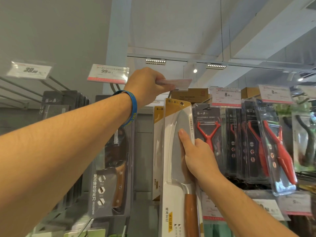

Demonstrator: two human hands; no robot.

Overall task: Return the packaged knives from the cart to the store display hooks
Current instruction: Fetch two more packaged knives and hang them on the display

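Observation:
My right hand (196, 156) grips a packaged cleaver (177, 151) by its right edge, thumb on the clear front; the pack is white and gold with a wooden-handled blade, held upright with its hang hole (182, 103) near the top. My left hand (147, 84), with a blue wristband, reaches up and pinches the price tag flap (177, 82) above that hook, lifting it. Another white and gold pack (158, 151) hangs just behind the held one. The hook itself is hidden behind the tag and pack.
A dark boxed cleaver (111, 168) hangs to the left under a 99.00 price tag (108, 72). Red peelers in clear packs (207, 132) and red tools (277, 151) hang to the right under 8.90 tags (225, 96). Bare hooks (25, 89) jut out far left.

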